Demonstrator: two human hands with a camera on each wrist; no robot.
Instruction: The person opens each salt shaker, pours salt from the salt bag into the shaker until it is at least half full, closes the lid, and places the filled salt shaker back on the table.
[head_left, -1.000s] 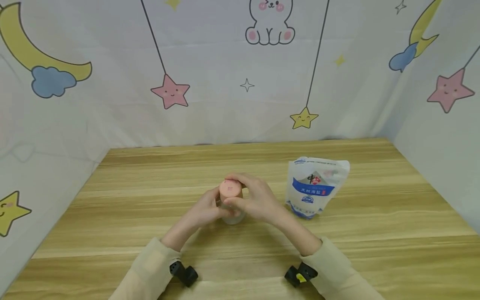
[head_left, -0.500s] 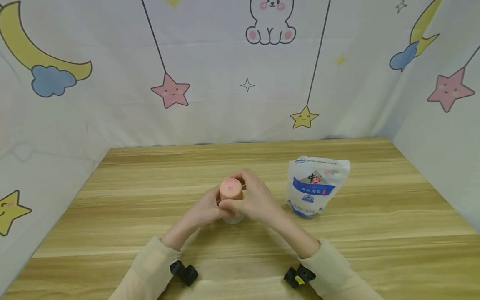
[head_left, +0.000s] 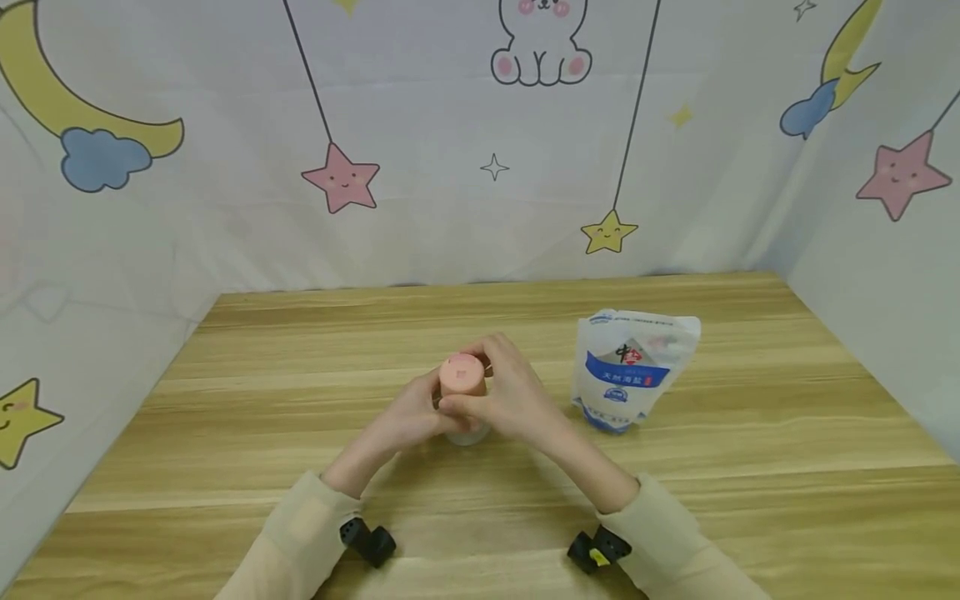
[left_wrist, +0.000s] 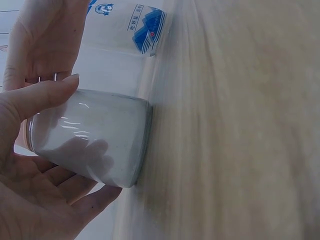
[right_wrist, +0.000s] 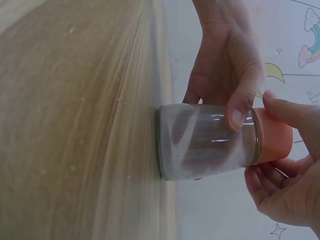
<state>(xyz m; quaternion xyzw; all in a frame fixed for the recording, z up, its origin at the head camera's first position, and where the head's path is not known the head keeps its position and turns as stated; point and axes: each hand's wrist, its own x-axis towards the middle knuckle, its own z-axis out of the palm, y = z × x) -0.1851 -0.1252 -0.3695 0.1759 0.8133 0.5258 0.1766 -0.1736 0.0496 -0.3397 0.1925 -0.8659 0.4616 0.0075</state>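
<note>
A clear glass jar point(right_wrist: 207, 145) with an orange-pink lid point(head_left: 462, 375) stands upright at the middle of the table. My left hand point(head_left: 411, 414) grips the jar's body, its thumb along the near side and fingers round the far side. From the right, my right hand point(head_left: 516, 396) holds the lid, thumb in front and fingers behind. The lid sits on the jar's neck in the right wrist view. Through the glass point(left_wrist: 105, 145) I see only the hand's fingers and a greyish tint. To the right stands a white and blue pouch point(head_left: 626, 375) with Chinese print.
The wood-grain table point(head_left: 315, 333) ends at a white curtain point(head_left: 420, 233) printed with stars, moons and a bear. Curtain also closes off both sides. A small black camera sits on each wrist, below the beige sleeves point(head_left: 303, 529).
My right hand has turned slightly on the lid, its knuckles rising and its thumb sliding a little left. The left hand keeps its grip on the jar. The pouch stays put.
</note>
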